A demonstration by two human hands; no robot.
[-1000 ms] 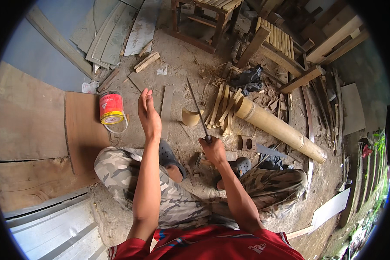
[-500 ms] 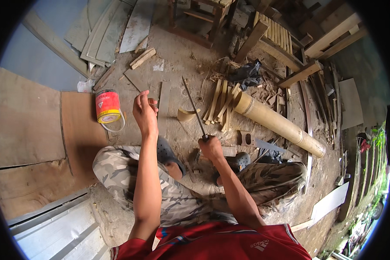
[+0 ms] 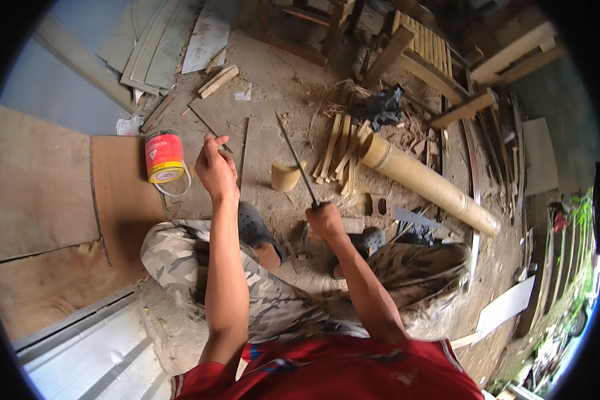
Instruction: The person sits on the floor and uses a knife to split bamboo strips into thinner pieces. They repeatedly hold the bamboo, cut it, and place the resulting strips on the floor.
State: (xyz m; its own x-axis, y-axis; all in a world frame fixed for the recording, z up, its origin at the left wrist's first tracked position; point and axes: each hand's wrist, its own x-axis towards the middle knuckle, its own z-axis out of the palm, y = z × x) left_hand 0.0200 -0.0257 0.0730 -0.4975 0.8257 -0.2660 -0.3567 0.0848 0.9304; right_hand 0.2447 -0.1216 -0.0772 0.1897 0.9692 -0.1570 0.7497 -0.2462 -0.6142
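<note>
In my right hand (image 3: 325, 220) is the dark handle of a long knife (image 3: 297, 162). Its narrow blade points up and slightly left, away from me. A short curved bamboo piece (image 3: 286, 177) stands on the floor just left of the blade. My left hand (image 3: 218, 170) is raised in front of my left shin, fingers loosely bent, with nothing seen in them. Behind those fingers a thin dark strip (image 3: 203, 120) seems to lie on the floor; the hand partly covers it. Right of the blade are several split bamboo pieces (image 3: 340, 153) and a long bamboo pole (image 3: 433, 185).
A red and yellow can (image 3: 165, 157) stands left of my left hand. A handsaw (image 3: 407, 217) lies near my right foot. Past the split pieces are a black plastic bag (image 3: 380, 109) and a slatted bamboo seat (image 3: 427, 50). Plywood sheets (image 3: 40, 193) lean at the left.
My left hand has moved slightly left, and its fingers have curled in more. The short bamboo piece looks tilted earlier and more upright now. My right hand keeps the knife almost still.
</note>
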